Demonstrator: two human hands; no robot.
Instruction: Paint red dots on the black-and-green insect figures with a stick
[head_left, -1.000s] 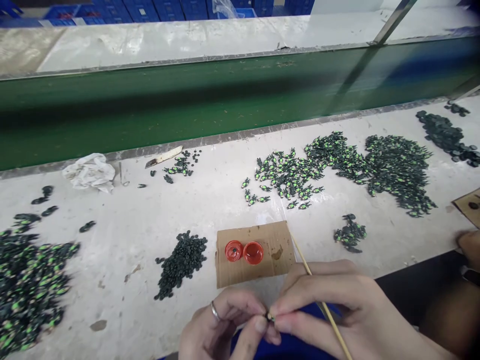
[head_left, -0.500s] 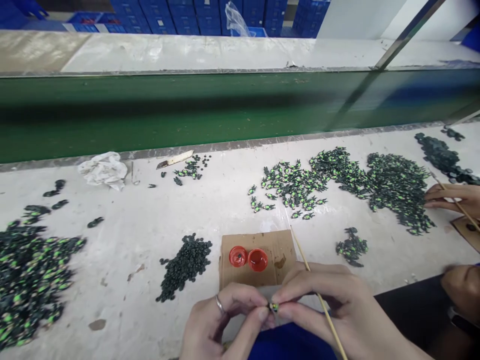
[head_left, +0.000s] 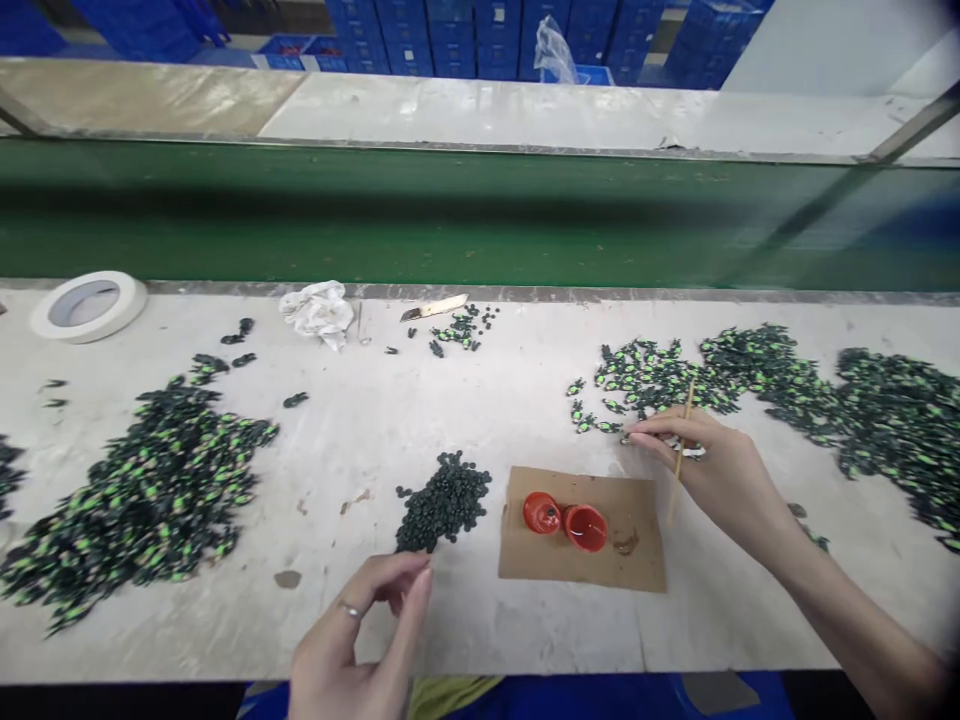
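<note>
Hovering nearest the camera, the left hand (head_left: 352,640) is seen with a ring on one finger and its fingers (head_left: 416,590) loosely curled and slightly parted, with nothing held between them. Just beyond those fingertips a small heap of plain dark round plastic pieces (head_left: 444,500) is found on the pale worn worktable (head_left: 375,420). To the right of that heap a flat brown cardboard square (head_left: 585,535) is laid, and two small red bottle caps (head_left: 566,520) are set on it, touching each other. Farther out and to the right, the right hand (head_left: 720,465) is stretched forward with a thin wooden stick (head_left: 681,450) gripped between its fingers, standing nearly upright. Its fingertips (head_left: 637,437) are laid on the near edge of a spread of small dark pieces marked in bright green (head_left: 652,380); whether one is pinched cannot be told. Well to the left of the left fingers a larger heap of the same green-marked pieces (head_left: 142,490) is spread. Beyond everything a crumpled white cloth (head_left: 316,310), a roll of white tape (head_left: 88,304) and a green conveyor belt (head_left: 450,215) are seen.
</note>
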